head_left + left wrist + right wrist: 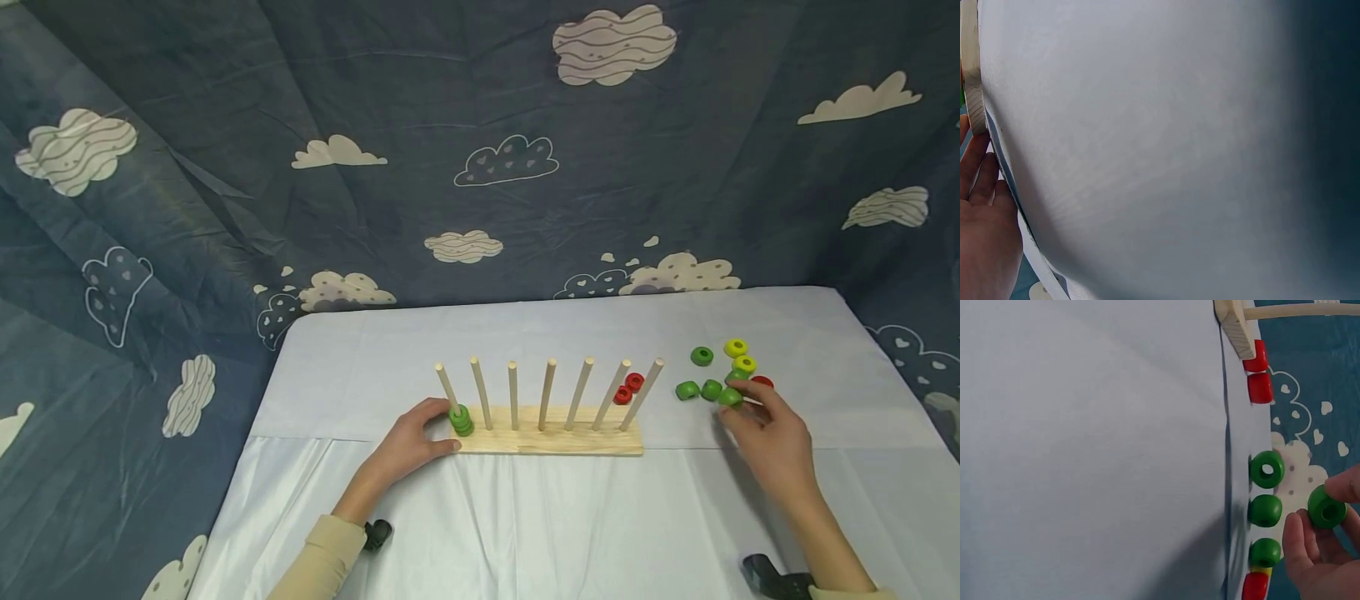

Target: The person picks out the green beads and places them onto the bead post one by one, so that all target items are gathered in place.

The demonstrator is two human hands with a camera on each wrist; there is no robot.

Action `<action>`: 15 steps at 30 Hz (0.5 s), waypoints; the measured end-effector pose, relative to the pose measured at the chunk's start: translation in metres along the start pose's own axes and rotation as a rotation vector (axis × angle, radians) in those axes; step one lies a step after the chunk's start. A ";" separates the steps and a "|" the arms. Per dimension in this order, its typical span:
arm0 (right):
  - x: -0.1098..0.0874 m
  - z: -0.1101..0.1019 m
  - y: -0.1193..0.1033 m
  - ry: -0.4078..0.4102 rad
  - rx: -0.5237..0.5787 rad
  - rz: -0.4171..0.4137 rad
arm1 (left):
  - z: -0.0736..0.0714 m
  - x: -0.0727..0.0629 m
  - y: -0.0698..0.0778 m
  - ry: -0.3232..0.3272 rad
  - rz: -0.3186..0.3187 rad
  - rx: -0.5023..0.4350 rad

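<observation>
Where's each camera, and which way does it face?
Head: on the head, facing forward and down at the pegged board, left hand and right hand.
Left wrist: worn there, facing white cloth; left hand at left edge.
Right wrist: worn there, facing cloth and beads; right hand at right edge.
Head and right wrist share the held green bead.

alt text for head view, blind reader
The right hand pinches a green bead beside loose green, yellow and red beads; the left hand holds one end of a wooden base with seven pegs, stacked green beads on the leftmost.
</observation>
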State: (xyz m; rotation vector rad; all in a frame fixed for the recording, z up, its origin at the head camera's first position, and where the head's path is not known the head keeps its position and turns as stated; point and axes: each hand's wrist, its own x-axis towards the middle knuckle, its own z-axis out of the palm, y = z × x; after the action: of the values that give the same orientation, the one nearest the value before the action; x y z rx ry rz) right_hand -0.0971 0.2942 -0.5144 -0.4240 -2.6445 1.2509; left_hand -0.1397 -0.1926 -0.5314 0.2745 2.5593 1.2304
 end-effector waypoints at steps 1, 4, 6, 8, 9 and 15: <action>0.000 0.000 -0.001 0.007 0.016 -0.014 | 0.000 0.000 0.000 0.001 -0.002 0.001; 0.001 0.001 -0.006 0.018 0.036 -0.026 | 0.000 -0.001 0.000 0.000 -0.005 -0.001; 0.002 0.001 -0.009 0.020 0.041 -0.018 | 0.000 -0.001 0.001 0.000 -0.006 0.001; 0.002 0.002 -0.014 0.019 0.040 -0.002 | 0.000 -0.001 0.000 -0.001 -0.006 0.002; 0.001 0.002 -0.016 0.022 0.040 0.000 | 0.000 -0.001 0.000 -0.001 -0.006 0.001; 0.003 0.001 -0.028 0.035 0.046 -0.008 | 0.000 -0.001 0.000 -0.005 -0.003 -0.009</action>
State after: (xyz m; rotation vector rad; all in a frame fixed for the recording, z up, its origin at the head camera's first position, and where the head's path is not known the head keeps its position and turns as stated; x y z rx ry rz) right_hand -0.1047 0.2775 -0.4931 -0.4239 -2.5808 1.2875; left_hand -0.1393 -0.1930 -0.5310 0.2708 2.5486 1.2378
